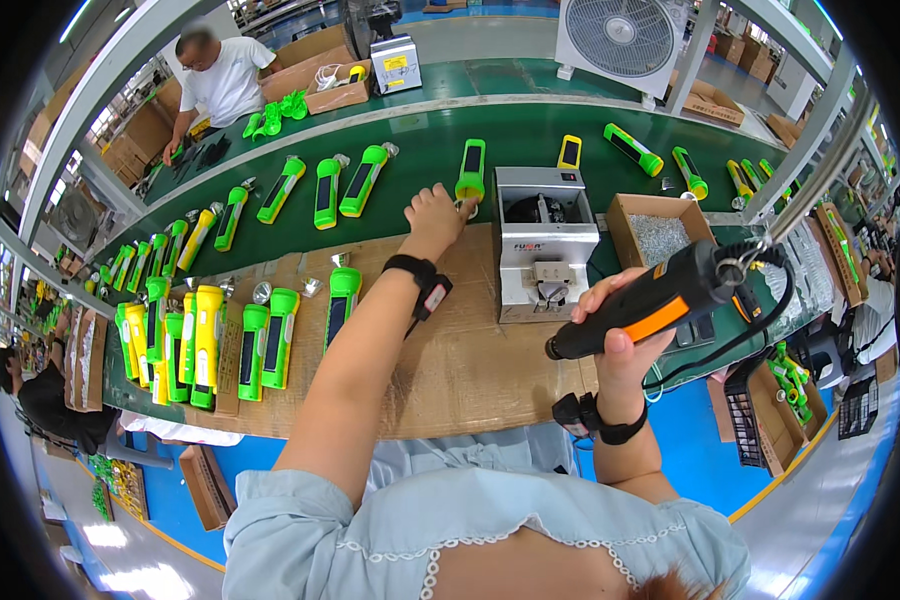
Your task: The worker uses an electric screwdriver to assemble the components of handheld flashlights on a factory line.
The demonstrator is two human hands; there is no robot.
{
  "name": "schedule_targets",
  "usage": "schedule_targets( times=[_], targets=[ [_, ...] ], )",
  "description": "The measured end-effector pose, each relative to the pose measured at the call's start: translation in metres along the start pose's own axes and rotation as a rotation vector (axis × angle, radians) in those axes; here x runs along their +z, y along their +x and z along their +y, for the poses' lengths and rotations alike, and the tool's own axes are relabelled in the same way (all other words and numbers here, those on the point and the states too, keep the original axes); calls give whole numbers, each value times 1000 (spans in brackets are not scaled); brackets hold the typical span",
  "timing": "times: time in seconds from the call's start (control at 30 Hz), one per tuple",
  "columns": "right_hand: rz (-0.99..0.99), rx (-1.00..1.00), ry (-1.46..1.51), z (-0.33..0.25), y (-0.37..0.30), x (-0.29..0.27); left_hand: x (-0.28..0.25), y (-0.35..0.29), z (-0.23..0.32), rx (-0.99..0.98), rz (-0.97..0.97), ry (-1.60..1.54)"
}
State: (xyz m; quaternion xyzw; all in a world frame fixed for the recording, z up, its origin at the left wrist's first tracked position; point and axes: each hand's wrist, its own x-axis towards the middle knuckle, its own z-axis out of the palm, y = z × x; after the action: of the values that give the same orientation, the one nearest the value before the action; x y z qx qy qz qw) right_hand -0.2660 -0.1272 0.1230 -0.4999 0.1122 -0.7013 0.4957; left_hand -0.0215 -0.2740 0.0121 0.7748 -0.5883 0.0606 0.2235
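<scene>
My right hand [630, 365] is wrapped round a black and orange electric screwdriver [660, 305], held tilted with its narrow end towards the lower left. A cable and a metal hanger run from its upper end. My left hand [437, 216] reaches across to the green belt, fingers apart. Its thumb is at the near end of a green and yellow flashlight [471, 168] with a dark panel; I cannot tell if they touch. Just right of that flashlight stands a grey screw feeder [545, 240]. Another flashlight [342, 300] lies on the cardboard, partly behind my left forearm.
A cardboard box of small screws [660, 235] stands right of the feeder. Several flashlights line the green belt [410, 130]. More stand clustered at the cardboard sheet's [450, 380] left. Across the belt, a person [220, 80] handles parts. A large fan [620, 40] stands beyond.
</scene>
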Motion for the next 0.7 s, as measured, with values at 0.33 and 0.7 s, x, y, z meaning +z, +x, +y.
schedule_targets(
  times=[0.33, 0.7],
  targets=[
    [79, -319, -103, 15, 27, -26, -122, -153, -112, -123, -230, 120],
    [-103, -188, -445, 32, 56, -11, -152, -226, -25, 282, -479, -177]
  ],
)
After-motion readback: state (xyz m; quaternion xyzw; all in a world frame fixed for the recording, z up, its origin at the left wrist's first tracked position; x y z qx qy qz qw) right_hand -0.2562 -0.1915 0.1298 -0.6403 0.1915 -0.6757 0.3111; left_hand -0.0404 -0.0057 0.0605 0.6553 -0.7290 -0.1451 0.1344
